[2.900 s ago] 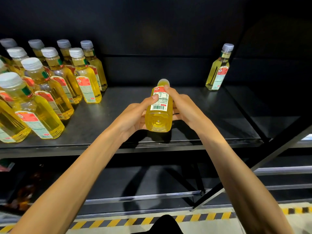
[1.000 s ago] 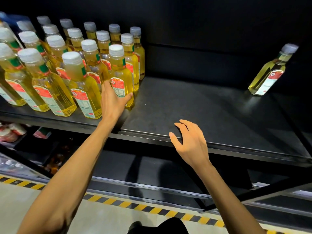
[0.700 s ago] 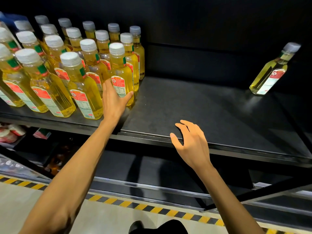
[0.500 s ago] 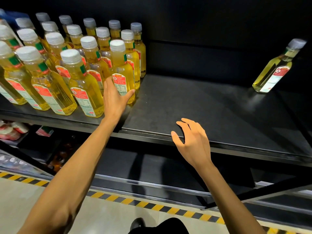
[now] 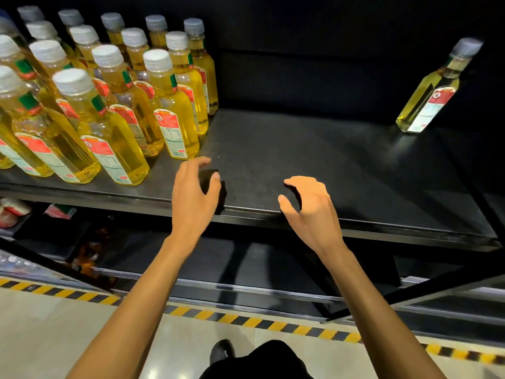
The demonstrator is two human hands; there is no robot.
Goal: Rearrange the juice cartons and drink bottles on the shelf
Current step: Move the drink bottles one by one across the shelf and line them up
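Note:
Several yellow drink bottles with white caps and red labels stand in rows on the left of the black shelf (image 5: 314,160). The nearest bottle of the right-hand row (image 5: 175,116) stands upright at the group's front corner. One lone bottle (image 5: 429,97) stands at the far right back of the shelf. My left hand (image 5: 194,192) hovers over the shelf's front edge just right of the group, fingers loosely curled, holding nothing. My right hand (image 5: 308,209) hangs over the front edge near the middle, fingers relaxed and empty.
A lower shelf (image 5: 218,263) lies below in shadow, with packets (image 5: 11,212) at its far left. Yellow-black hazard tape (image 5: 246,321) runs along the floor. My shoe (image 5: 221,351) shows at the bottom.
My left hand has let go of the front-corner bottle and drawn back right toward the shelf edge. My right hand stayed near the edge. The view shifted slightly.

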